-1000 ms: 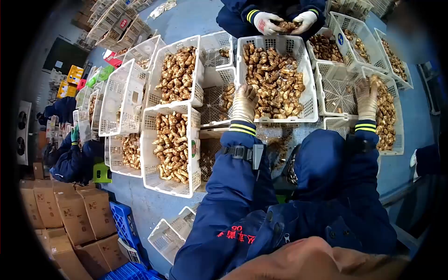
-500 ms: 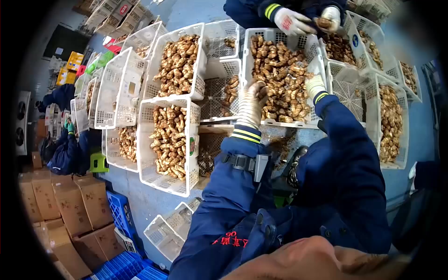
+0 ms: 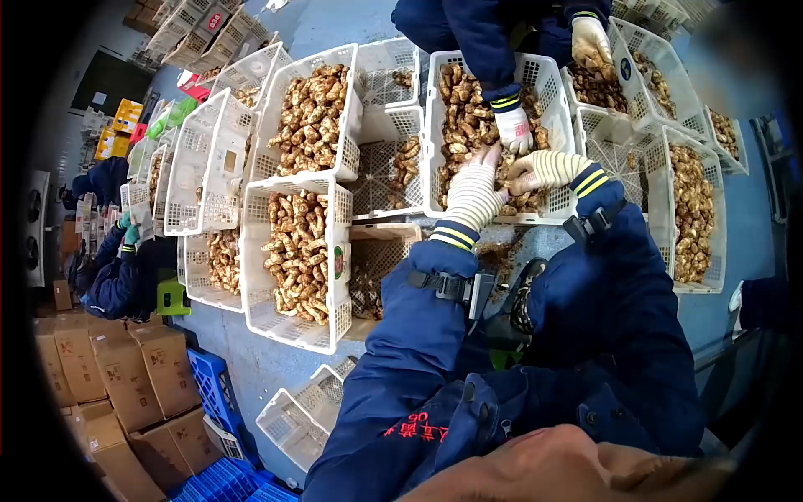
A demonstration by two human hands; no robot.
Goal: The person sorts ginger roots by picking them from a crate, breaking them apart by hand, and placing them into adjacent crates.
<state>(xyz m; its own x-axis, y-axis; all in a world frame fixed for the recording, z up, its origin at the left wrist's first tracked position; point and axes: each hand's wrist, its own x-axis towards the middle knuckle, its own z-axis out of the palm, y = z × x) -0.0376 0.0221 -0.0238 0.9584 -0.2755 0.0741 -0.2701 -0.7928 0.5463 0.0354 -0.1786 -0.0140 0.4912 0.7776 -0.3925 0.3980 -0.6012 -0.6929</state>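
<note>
Brown mushrooms (image 3: 468,105) fill much of the white centre crate (image 3: 433,138). Both of my hands wear striped, pale gloves and are over the near end of this crate. My left hand (image 3: 474,191) reaches over its near left part, fingers pointing forward onto the mushrooms; what it may hold is hidden. My right hand (image 3: 539,171) comes in from the right, its fingers curled down at the mushrooms beside my left hand; whatever is under them cannot be made out. A co-worker's gloved hand (image 3: 514,132) touches the mushrooms just beyond my hands.
The co-worker's other hand (image 3: 591,46) is over a crate at the upper right. Mushroom crates (image 3: 305,251) stand left, another (image 3: 693,209) right. Cardboard boxes (image 3: 125,372) and blue crates (image 3: 213,393) are lower left. Another person (image 3: 113,272) sits far left.
My right hand has moved from the right crate to the centre crate, beside my left. My left hand has shifted inward. The co-worker's hands have separated, one reaching into the centre crate.
</note>
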